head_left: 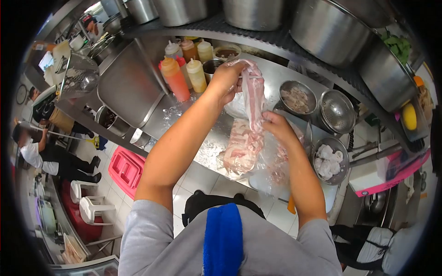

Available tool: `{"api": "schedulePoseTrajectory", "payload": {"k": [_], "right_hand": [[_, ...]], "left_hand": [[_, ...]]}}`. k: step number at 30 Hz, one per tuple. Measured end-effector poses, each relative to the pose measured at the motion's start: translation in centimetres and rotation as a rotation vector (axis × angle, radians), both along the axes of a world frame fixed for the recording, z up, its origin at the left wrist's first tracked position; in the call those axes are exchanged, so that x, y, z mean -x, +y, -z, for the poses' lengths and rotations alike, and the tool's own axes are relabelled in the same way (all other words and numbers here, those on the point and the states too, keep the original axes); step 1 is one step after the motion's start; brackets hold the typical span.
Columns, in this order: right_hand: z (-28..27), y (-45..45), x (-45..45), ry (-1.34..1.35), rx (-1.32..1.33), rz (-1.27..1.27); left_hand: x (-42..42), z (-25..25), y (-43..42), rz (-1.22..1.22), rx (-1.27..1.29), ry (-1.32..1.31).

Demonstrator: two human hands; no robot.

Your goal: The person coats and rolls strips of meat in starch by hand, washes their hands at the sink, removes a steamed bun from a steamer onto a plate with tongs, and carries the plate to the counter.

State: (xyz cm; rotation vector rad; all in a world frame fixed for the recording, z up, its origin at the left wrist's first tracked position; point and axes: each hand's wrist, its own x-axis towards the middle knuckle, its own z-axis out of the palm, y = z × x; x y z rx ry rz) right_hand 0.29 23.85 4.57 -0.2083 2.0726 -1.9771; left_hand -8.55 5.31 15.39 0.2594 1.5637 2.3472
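Observation:
A long strip of raw bacon hangs stretched between my hands above the metal counter. My left hand is closed on its upper end. Lower down and to the right, my right hand pinches the strip's lower end. Beneath them lies a pile of raw bacon slices with clear plastic film at its side. More raw meat shows through the plastic on a pale cutting board. A knife blade stands out by my right forearm.
Several squeeze bottles stand at the back left. On the right are a bowl of shredded meat, a colander and a bowl with white pieces. Large pots line the shelf overhead. A person stands at far left.

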Motion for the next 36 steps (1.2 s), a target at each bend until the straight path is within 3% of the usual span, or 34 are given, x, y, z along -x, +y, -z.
{"api": "schedulePoseTrajectory", "payload": {"k": [5,9,12,14,20,30,33,35,36], "right_hand": [[2.0,1.6,-1.2,0.036,-0.062,-0.001],[1.0,1.0,-3.2,-0.007,-0.218,-0.007],[3.3,-0.5,-4.1,0.037,-0.069,-0.068],[3.7,-2.8,-4.5,-0.057,0.1,0.063],[4.0,-12.3,-4.7,-0.34,0.476,0.012],[13.2,-22.5,-1.5,-0.572,0.258,0.031],[13.5,-23.8,-1.1,-0.629,0.274,0.065],[14.9,-23.9,-1.0,-0.623,0.126,0.011],[14.4,-24.0,-1.0,-0.629,0.122,0.012]], "left_hand": [[0.7,0.4,-1.9,-0.04,0.124,-0.137],[0.2,2.2,-2.5,-0.02,0.022,-0.186],[0.4,4.8,-3.7,-0.09,-0.013,-0.171],[0.8,5.9,-5.7,-0.119,-0.019,-0.18],[2.9,8.5,-15.0,-0.225,0.102,-0.242],[7.3,21.8,-24.7,-0.231,0.15,-0.498],[8.3,23.9,-26.0,-0.215,0.266,-0.468],[9.8,27.2,-26.7,-0.208,0.554,-0.145],[9.5,26.4,-26.7,-0.208,0.551,-0.152]]}}
